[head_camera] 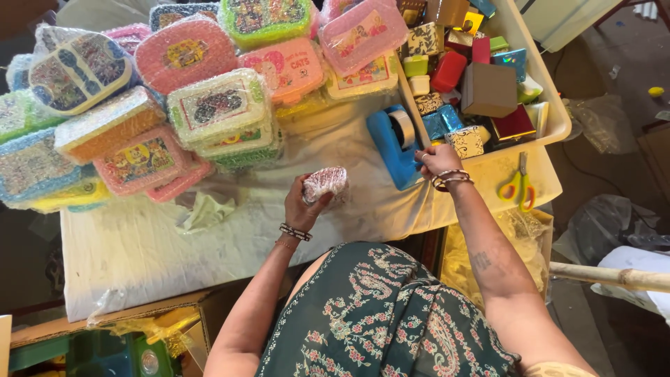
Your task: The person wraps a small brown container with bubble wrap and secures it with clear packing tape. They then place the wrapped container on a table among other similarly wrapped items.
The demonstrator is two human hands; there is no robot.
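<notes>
Your left hand (301,202) grips a small bubble-wrapped box (324,183), held just above the white table cover (139,244). Your right hand (438,160) pinches at the blue tape dispenser (392,143) (its roll just beyond your fingertips).

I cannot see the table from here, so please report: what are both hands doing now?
Left hand grips small bubble-wrapped box. Right hand reaches to blue tape dispenser, holds nothing clear. Scissors lie apart.
</notes>
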